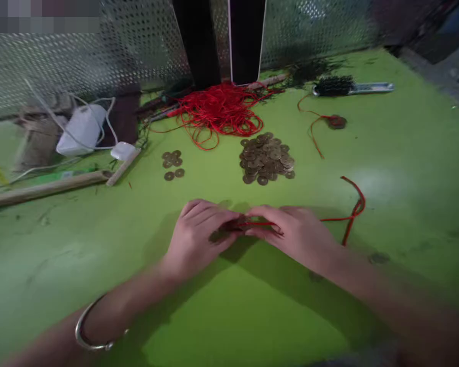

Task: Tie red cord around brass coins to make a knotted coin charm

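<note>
My left hand (201,232) is closed around a few dark coins, mostly hidden by its fingers. Close beside it, my right hand (296,229) pinches a red cord (258,224) that runs to those coins. The cord's far part (357,211) trails out past the right hand in a loop on the green table. Beyond my hands lies a heap of brass-coloured coins with holes (265,158). A small group of like coins (172,159) sits to its left.
A tangle of red cord (222,109) lies at the back. Far right are a hairbrush (352,87) and a corded coin bundle (335,122). On the left are a white power strip (82,130), a charger (123,151) and a bamboo stick (49,189). Two dark upright panels (247,41) stand behind.
</note>
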Demonstrator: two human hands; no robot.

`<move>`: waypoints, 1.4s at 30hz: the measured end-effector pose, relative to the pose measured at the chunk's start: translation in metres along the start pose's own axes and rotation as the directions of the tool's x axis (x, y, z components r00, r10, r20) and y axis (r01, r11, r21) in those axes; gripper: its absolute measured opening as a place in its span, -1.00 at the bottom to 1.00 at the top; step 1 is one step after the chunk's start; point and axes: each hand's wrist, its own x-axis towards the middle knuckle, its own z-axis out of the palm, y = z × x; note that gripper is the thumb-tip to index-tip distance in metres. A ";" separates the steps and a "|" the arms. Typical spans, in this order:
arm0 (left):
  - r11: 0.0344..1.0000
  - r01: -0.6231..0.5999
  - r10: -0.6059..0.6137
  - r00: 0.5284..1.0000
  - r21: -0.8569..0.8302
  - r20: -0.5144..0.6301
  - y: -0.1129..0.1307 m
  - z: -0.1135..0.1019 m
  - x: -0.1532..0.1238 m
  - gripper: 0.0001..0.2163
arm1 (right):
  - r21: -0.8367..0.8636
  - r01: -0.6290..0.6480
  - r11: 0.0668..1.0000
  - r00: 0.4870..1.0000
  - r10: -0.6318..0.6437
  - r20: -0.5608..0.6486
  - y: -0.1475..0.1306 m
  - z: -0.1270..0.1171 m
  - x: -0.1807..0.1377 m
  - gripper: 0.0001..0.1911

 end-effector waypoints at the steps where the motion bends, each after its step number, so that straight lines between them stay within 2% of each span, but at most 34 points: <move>1: 1.000 -0.003 0.003 1.000 -0.002 -0.006 0.000 0.002 0.001 -0.81 | 0.024 -0.010 1.000 0.999 0.009 0.030 0.000 -0.002 -0.001 -0.67; 4: 1.000 -0.005 0.005 1.000 -0.007 -0.018 -0.001 0.005 0.003 -0.81 | 0.082 -0.023 0.996 0.996 0.015 0.092 0.001 -0.007 -0.002 -0.65; 7: 1.000 0.003 -0.003 1.000 -0.009 -0.021 -0.001 0.006 0.003 -0.79 | 0.118 -0.006 0.993 0.994 -0.006 0.106 0.002 -0.010 -0.002 -0.73; 16: 1.000 -0.023 0.022 0.999 -0.021 -0.031 -0.002 0.005 0.002 -0.77 | 0.284 -0.019 0.959 0.998 0.000 0.065 0.001 -0.004 0.000 -0.79; 20: 0.995 -0.022 0.021 1.000 -0.094 -0.003 0.002 0.004 0.005 -0.69 | 0.302 0.018 0.953 0.999 -0.030 0.036 0.000 -0.003 -0.002 -0.81; 26: 0.956 0.066 -0.037 0.994 -0.287 0.105 0.002 0.005 0.005 -0.89 | 0.197 0.160 0.967 0.987 -0.163 0.000 -0.002 0.003 -0.003 -0.82; 30: 0.938 0.148 -0.112 0.985 -0.312 0.131 0.002 0.005 0.004 -0.97 | 0.068 0.212 0.975 0.976 -0.215 0.030 -0.002 0.004 -0.001 -0.79; 32: 0.929 0.221 -0.191 0.973 -0.295 0.129 0.001 0.005 0.004 -0.95 | -0.023 0.247 0.969 0.969 -0.247 -0.024 -0.004 0.004 0.001 -0.68; 34: 0.918 0.268 -0.242 0.963 -0.294 0.122 0.000 0.005 0.004 -0.95 | -0.139 0.284 0.949 0.944 -0.302 -0.134 -0.009 0.005 0.003 -0.53; 36: 0.914 0.261 -0.233 0.964 -0.310 0.125 0.000 0.006 0.003 -0.95 | -0.232 0.331 0.915 0.900 -0.380 -0.214 -0.016 0.007 0.004 -0.44; 37: 0.916 0.248 -0.217 0.968 -0.316 0.130 0.000 0.006 0.003 -0.95 | -0.252 0.366 0.896 0.881 -0.420 -0.217 -0.019 0.009 0.004 -0.42; 39: 0.916 0.235 -0.202 0.970 -0.324 0.135 0.001 0.007 0.001 -0.95 | -0.233 0.418 0.878 0.871 -0.460 -0.171 -0.024 0.014 0.003 -0.41; 42: 0.908 0.241 -0.204 0.969 -0.344 0.142 0.001 0.008 -0.001 -0.94 | -0.077 0.372 0.925 0.923 -0.377 -0.081 -0.025 0.019 0.002 -0.41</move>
